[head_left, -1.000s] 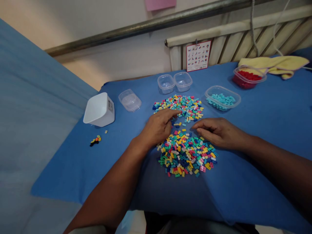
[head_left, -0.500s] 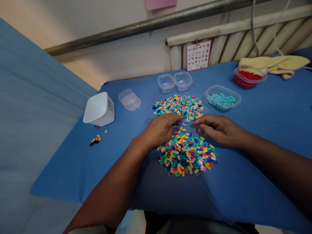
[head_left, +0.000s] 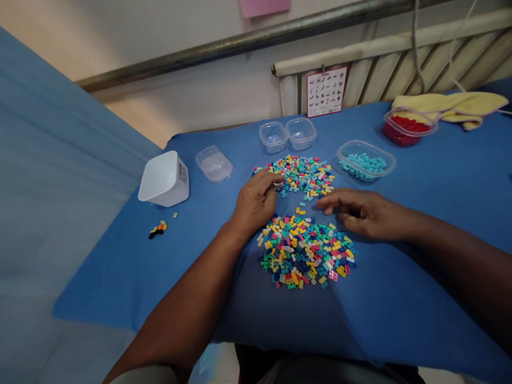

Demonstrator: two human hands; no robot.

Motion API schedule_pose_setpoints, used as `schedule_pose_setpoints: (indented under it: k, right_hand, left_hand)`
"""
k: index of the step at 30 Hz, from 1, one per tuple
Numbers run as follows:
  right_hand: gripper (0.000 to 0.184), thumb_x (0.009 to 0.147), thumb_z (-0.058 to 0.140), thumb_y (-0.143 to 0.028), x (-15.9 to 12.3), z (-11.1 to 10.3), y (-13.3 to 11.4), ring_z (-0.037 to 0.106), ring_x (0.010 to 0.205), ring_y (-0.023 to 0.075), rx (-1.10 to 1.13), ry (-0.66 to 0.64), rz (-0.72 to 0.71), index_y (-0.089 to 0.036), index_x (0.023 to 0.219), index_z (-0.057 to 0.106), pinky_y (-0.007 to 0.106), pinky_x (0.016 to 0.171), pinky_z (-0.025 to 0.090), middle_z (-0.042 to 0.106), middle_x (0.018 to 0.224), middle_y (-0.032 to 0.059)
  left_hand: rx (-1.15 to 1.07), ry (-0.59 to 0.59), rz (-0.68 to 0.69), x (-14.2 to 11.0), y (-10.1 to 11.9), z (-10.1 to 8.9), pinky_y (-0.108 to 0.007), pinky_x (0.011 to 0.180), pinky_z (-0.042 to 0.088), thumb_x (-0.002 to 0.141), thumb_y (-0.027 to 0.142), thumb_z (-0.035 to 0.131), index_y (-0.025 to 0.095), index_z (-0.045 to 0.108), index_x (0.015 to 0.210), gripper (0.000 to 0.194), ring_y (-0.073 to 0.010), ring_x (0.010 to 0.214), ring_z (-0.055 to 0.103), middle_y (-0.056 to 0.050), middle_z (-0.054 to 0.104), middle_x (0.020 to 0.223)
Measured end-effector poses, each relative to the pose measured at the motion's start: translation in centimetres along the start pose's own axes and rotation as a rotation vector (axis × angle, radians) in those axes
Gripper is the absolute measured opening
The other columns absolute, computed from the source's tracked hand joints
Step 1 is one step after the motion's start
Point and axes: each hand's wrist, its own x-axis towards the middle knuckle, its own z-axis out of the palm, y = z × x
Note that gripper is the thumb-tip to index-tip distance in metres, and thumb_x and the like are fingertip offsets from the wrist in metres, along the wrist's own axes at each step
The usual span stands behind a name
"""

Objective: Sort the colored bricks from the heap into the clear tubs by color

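Small multicoloured toy bricks lie in two heaps on a blue cloth: a far heap and a near heap. My left hand is at the left edge of the far heap, its index finger reaching over the bricks and its thumb apart. I see nothing held in it. My right hand rests on the cloth right of the gap between the heaps, fingers loosely bent and thumb apart, with no brick visible in it. A few loose bricks lie in that gap.
Behind the heaps stand two clear tubs. Light-blue bricks fill part of a clear container; red pieces sit in another tub beside a yellow cloth. To the left are clear lids, a white bin and several loose bricks.
My left hand has moved left and away from me, from the gap onto the far heap's left side. My right hand stays nearly in place, its thumb now farther from its fingers.
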Motion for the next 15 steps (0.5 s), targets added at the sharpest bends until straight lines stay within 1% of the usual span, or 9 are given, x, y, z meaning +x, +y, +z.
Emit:
schedule_pose_setpoints:
  k: [3,9,15]
  right_hand:
    - [0.053,0.084,0.067,-0.018,-0.09,-0.20,-0.11,0.070,0.078,0.0183,-0.033,0.000,-0.005,-0.026,0.135,0.079,0.029,0.066,0.056,0.080,0.110,0.0068]
    - [0.050,0.085,0.067,-0.019,-0.21,0.21,0.23,0.071,0.080,0.0192,-0.014,0.020,0.019,-0.028,0.133,0.080,0.029,0.065,0.056,0.079,0.108,0.0057]
    - [0.044,0.089,0.070,-0.022,-0.17,0.69,0.38,0.067,0.070,0.0163,0.030,0.036,0.066,-0.025,0.131,0.079,0.028,0.061,0.055,0.077,0.098,0.0041]
  left_hand:
    - [0.030,-0.038,0.002,-0.20,-0.12,0.25,-0.041,0.107,0.060,0.101,0.004,0.051,0.016,0.076,0.125,0.036,-0.0225,0.118,0.074,-0.010,0.079,0.121]
    - [0.154,-0.189,0.046,-0.37,0.16,0.29,-0.046,0.110,0.058,0.100,0.009,0.054,0.018,0.074,0.127,0.035,-0.0258,0.119,0.073,-0.010,0.079,0.124]
    - [0.189,-0.218,0.058,-0.31,-0.04,0.38,-0.047,0.106,0.059,0.100,0.012,0.056,0.018,0.074,0.126,0.032,-0.0272,0.115,0.072,-0.009,0.079,0.121]
